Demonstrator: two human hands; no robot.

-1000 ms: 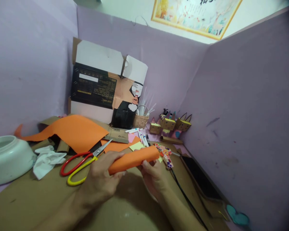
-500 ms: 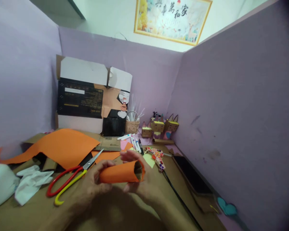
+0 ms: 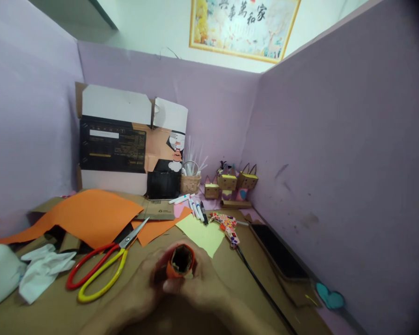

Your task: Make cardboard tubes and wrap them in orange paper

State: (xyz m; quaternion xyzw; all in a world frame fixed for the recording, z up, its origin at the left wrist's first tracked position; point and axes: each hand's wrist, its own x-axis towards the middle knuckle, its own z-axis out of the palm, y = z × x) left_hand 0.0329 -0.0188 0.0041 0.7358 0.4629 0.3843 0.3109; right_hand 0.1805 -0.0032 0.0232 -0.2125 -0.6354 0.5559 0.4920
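An orange-covered tube is held between both hands near the bottom middle, its open end turned up and showing a brown, rough inner edge. My left hand is closed around its left side. My right hand wraps its right side, with the thumb across the front. Scissors with one red and one yellow handle lie open to the left of my left hand. Beyond the hands is a pale yellow sheet; a patterned glue gun rests to its right.
Orange paper and white tissue lie left. Markers, a straw-filled holder and small cardboard figures stand or lie at the back. A dark tablet-like object and the gun's black cable are right.
The tube has turned from lying sideways to having its open end up, and both hands have closed in around it. The yellow sheet and the scissors' yellow handle show more fully.
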